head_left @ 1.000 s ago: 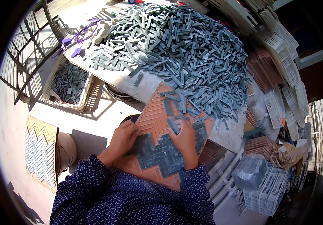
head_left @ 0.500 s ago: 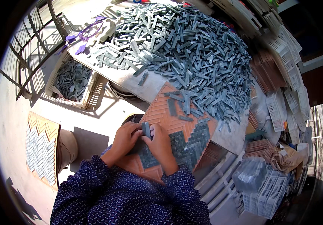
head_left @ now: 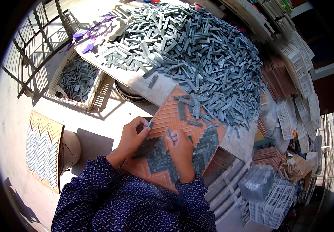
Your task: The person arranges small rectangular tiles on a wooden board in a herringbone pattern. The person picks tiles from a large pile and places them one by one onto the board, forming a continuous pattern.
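Note:
An orange herringbone-grooved tray lies slanted in front of me, its lower part filled with dark grey-green stone strips. My left hand, at the tray's left edge, pinches a short stone strip between thumb and fingertips. Over the tray's middle, my right hand is closed on another stone strip, which sticks up past the thumb. Several loose strips rest on the tray's upper part. Beyond it a big heap of such strips covers the table.
A pale crate of strips stands at left, near a metal rack. Lower left, a second patterned tray leans on a bucket. At right are stacked orange trays, white crates and clear plastic packs.
My hands have moved apart: the left up and slightly left to the tray's edge, the right to the right over the grooves. Each now has its own strip. The whole view has shifted slightly.

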Motion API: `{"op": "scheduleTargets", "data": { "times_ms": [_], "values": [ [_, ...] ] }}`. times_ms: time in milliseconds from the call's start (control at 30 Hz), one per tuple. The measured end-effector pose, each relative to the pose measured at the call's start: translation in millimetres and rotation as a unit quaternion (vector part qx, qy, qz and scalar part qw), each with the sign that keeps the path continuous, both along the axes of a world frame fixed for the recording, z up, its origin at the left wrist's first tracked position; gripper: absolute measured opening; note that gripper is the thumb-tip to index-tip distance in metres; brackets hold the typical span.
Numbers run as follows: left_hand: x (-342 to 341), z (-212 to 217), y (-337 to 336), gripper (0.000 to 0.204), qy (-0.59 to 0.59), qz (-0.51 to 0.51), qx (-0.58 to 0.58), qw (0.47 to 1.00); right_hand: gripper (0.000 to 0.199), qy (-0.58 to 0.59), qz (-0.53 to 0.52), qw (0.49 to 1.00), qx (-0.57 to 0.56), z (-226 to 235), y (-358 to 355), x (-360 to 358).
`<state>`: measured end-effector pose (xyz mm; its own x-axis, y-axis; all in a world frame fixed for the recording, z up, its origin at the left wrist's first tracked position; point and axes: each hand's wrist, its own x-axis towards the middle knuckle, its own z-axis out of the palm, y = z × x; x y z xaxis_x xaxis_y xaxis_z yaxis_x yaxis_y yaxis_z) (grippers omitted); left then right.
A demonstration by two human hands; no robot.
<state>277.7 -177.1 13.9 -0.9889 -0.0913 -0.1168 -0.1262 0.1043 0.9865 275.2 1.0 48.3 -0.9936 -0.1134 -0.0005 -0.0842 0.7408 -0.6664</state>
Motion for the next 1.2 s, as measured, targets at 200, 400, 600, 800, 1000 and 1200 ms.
{"op": "scheduleTargets", "data": {
  "times_ms": [200, 400, 600, 800, 1000, 1200],
  "values": [
    [-3, -4, -13, 0.013, 0.076, -0.064, -0.198, 0.975, 0.017, 0.02, 0.053, 0.998, -0.038, -14, 20, 3],
    [5, -13, -6, 0.016, 0.138, -0.063, -0.232, 0.961, 0.021, 0.023, 0.107, 0.994, -0.007, -13, 13, -23],
    [12, -16, -13, 0.017, 0.072, -0.051, -0.18, 0.98, 0.024, -0.04, 0.083, 0.993, -0.074, -17, 10, -29],
    [9, -14, -10, 0.016, 0.094, -0.054, -0.208, 0.972, 0.027, -0.005, 0.132, 0.99, -0.041, -23, 16, -30],
    [11, -16, -2, 0.015, 0.174, -0.034, -0.291, 0.94, 0.034, 0.047, 0.164, 0.985, -0.011, -22, 24, -26],
    [9, -23, 3, 0.011, 0.215, -0.07, -0.292, 0.929, 0.031, 0.009, 0.03, 0.991, -0.133, -15, 25, -2]
  ]
}}
